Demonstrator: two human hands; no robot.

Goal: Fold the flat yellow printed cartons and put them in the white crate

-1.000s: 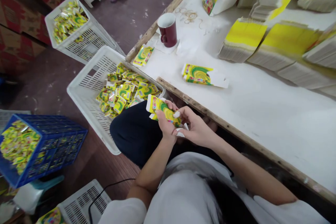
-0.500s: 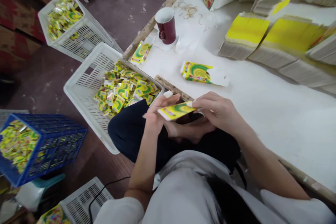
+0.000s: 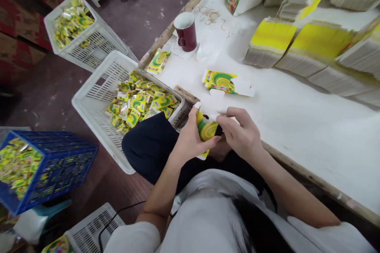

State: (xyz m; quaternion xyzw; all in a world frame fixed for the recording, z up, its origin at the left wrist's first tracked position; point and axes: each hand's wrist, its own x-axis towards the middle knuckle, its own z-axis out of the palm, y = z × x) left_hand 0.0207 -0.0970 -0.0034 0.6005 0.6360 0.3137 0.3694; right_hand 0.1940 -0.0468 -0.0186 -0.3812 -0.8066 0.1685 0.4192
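Observation:
A small yellow and green printed carton (image 3: 205, 129) is upright above my lap, its white end flaps sticking out at the top. My left hand (image 3: 192, 138) grips it around the sides, thumb across the front. At its upper right, the bent fingers of my right hand (image 3: 242, 130) pinch a white flap. A second, flattened carton (image 3: 221, 82) lies on the white tabletop just beyond my hands. Farther left, another flat carton (image 3: 159, 61) rests near the table's corner.
To my left, a white crate (image 3: 86, 101) holds many small cartons. Behind it stand another filled white crate (image 3: 97, 41) and a blue crate (image 3: 63, 166). A maroon mug (image 3: 187, 35), rubber bands (image 3: 211, 16) and stacks of flat cartons (image 3: 274, 37) are on the table (image 3: 320, 138).
The carton has gone from flat and lying sideways to upright and opened, with flaps spread. My left hand has moved right and closed around it; my right hand stays at its upper end.

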